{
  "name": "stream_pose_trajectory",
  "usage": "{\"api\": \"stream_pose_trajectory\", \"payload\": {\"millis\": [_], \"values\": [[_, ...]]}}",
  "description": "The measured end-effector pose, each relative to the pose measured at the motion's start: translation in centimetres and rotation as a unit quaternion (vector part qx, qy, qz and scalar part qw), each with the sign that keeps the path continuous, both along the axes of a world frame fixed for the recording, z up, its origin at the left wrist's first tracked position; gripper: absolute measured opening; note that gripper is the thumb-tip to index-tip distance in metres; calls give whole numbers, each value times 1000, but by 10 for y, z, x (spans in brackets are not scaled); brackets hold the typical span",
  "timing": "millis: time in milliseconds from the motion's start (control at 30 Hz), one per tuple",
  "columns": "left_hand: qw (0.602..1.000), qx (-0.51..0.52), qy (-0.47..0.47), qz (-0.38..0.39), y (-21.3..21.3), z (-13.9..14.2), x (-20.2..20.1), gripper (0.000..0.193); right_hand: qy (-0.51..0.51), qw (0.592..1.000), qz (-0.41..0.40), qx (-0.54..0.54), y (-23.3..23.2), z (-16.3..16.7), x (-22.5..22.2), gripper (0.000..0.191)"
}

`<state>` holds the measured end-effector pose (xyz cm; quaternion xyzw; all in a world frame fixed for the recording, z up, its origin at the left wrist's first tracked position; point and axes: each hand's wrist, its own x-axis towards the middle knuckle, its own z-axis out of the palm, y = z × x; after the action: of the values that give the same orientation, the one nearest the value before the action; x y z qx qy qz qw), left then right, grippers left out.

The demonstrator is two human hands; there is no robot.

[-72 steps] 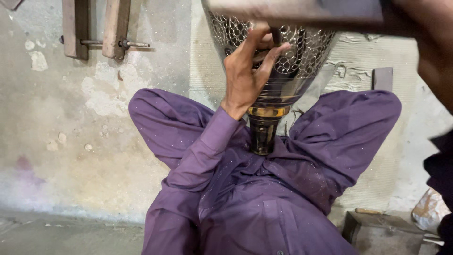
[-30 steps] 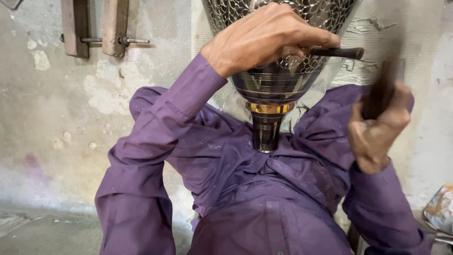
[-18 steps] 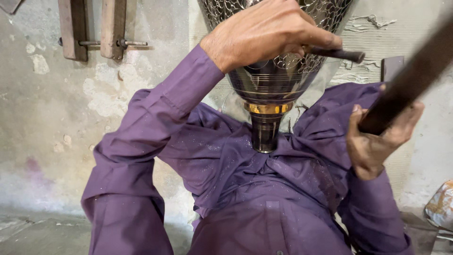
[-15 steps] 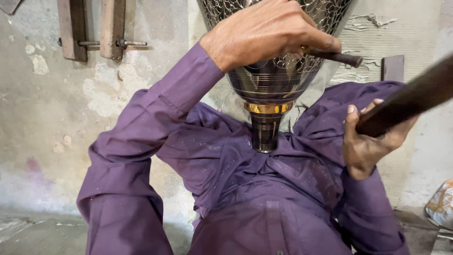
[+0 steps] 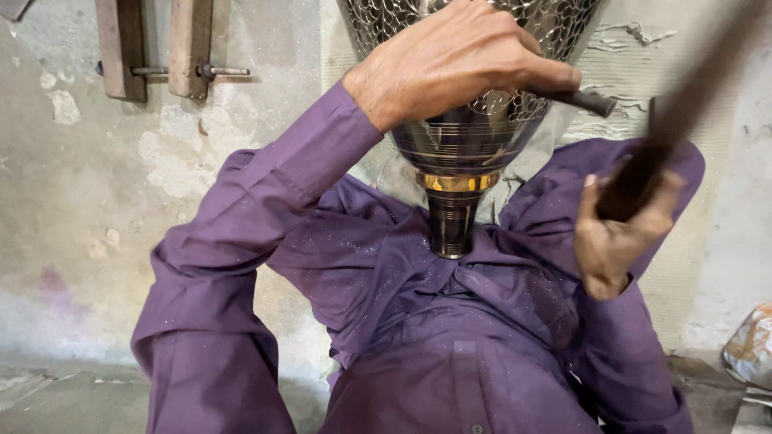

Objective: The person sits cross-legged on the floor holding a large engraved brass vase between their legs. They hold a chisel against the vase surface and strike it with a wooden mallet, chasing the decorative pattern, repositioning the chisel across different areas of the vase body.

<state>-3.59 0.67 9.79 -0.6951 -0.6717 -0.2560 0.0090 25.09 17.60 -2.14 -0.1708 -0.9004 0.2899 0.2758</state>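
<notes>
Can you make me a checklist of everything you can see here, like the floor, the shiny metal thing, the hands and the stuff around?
Surface: grey concrete floor, dusty and worn.
Job's things: pierced metal vessel with a gold band, narrow end down between the purple-clad legs; a thin dark punch set against its patterned wall; a dark hammer handle, blurred.
Clutter: crumpled wrapped bundle at the right edge.
Grippers: left hand grips the punch on the vessel; right hand is closed around the hammer handle.
Cables: nothing seen.
Surroundings: patchy plaster wall; two wooden bars joined by a metal bolt, top left.
</notes>
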Motion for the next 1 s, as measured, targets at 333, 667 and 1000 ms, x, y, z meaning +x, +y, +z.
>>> {"api": "stream_pose_trajectory", "payload": {"millis": [333, 667, 1000], "values": [[993, 46, -65, 89, -9, -12, 9, 40, 45, 996, 65, -33, 20, 50, -17, 45], [983, 69, -96, 141, -15, -44, 13, 54, 21, 984, 121, -130, 64, 61, -11, 35], [960, 133, -128, 211, -15, -53, 28, 54, -174, 953, 133, 208, 93, 97, -44, 23]]}}
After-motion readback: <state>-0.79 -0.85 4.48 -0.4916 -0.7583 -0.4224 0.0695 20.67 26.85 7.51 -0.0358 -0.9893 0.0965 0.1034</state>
